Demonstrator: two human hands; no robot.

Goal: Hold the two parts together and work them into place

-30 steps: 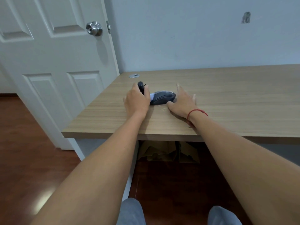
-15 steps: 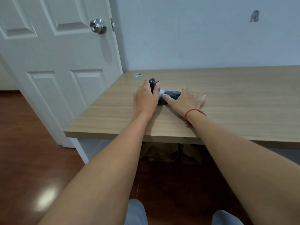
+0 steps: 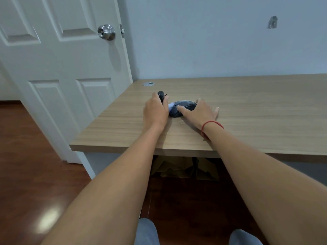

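On the desk (image 3: 247, 106) near its left end, I see my left hand (image 3: 155, 112) curl its fingers around a small black object (image 3: 161, 94) at eleven o'clock of the dark mouse (image 3: 184, 107). My right hand (image 3: 200, 112) rests on the mouse, fingers spread, thumb on top.

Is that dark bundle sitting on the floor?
No, the dark bundle lies on the wooden desk, between the left hand and right hand.

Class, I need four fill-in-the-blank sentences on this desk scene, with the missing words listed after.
1. The right hand lies on a dark ____.
2. The left hand grips a small ____ object.
3. A ____ string circles the right wrist.
4. The door knob is made of ____.

Missing words: mouse; black; red; metal
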